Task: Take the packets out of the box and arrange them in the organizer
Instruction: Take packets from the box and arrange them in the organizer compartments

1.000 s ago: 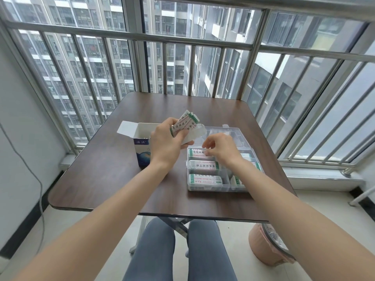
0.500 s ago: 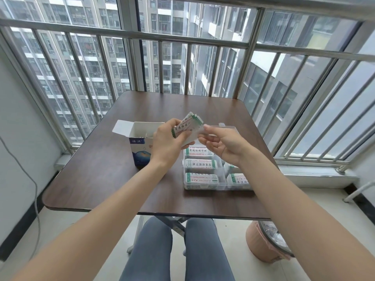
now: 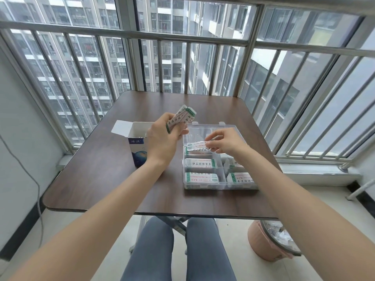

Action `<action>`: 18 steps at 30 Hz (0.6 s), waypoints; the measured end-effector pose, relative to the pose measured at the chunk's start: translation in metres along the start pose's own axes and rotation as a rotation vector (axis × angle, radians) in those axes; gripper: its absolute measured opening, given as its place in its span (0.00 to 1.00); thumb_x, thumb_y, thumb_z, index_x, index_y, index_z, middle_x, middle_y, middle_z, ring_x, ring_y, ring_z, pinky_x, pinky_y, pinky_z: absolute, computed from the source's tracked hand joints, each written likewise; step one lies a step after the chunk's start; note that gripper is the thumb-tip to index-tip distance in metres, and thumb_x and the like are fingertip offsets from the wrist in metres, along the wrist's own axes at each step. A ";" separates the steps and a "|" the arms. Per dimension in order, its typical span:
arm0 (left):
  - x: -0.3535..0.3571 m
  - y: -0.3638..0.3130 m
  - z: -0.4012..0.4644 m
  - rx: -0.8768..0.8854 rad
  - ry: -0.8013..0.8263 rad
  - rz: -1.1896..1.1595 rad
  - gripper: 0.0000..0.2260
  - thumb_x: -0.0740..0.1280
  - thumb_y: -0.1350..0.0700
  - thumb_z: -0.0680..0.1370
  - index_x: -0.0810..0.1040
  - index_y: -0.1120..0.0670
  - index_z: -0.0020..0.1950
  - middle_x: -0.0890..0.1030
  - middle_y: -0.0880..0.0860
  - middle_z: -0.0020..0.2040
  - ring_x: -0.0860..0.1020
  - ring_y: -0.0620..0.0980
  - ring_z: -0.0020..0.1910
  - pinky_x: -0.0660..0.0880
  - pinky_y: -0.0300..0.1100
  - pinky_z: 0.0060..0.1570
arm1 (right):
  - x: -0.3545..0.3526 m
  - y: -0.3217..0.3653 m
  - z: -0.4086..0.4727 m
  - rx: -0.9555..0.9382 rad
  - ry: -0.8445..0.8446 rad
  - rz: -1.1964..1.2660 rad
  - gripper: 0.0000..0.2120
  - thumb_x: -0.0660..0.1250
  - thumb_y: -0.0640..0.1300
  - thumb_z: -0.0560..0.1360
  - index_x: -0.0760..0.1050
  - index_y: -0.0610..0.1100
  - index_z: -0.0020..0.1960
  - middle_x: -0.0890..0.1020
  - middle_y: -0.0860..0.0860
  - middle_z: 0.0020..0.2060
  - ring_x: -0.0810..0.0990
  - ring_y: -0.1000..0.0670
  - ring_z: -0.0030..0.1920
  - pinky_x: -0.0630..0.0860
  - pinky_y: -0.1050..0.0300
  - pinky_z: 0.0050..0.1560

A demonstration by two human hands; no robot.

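Note:
A white and blue box [image 3: 138, 142] stands open on the table, its flap up to the left. My left hand [image 3: 162, 140] holds a small stack of white packets [image 3: 182, 117] with green ends above and just right of the box. A clear plastic organizer [image 3: 205, 186] lies to the right, with packets [image 3: 199, 163] in its left and right compartments. My right hand [image 3: 225, 141] pinches one packet [image 3: 195, 146] over the organizer's back left compartment.
The brown table [image 3: 101, 179] stands against a window with metal bars. A pink waste bin [image 3: 265, 242] sits on the floor under the table's right front corner. My knees are below the front edge. A cable hangs on the left wall.
My right hand took one packet from the stack in my left hand and carried it down over the organizer's back left compartment. My left hand stayed raised with the stack.

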State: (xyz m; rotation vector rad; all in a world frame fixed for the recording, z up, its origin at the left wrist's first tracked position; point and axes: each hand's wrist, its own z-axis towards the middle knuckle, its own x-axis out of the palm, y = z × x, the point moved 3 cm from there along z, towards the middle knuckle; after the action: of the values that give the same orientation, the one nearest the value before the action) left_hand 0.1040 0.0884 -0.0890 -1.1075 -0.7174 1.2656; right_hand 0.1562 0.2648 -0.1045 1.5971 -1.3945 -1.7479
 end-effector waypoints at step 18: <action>0.002 0.002 0.000 -0.001 0.027 -0.006 0.02 0.67 0.60 0.77 0.76 0.57 0.48 0.83 0.52 0.44 0.84 0.44 0.39 0.80 0.41 0.40 | 0.021 -0.003 0.015 -0.147 -0.118 -0.443 0.05 0.75 0.43 0.69 0.78 0.46 0.40 0.82 0.49 0.44 0.79 0.51 0.45 0.77 0.53 0.48</action>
State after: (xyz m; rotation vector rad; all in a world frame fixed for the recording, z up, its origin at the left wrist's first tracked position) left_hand 0.1036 0.0903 -0.0911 -1.1203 -0.7009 1.2435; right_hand 0.1380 0.2552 -0.1198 1.8457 -0.9787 -2.1673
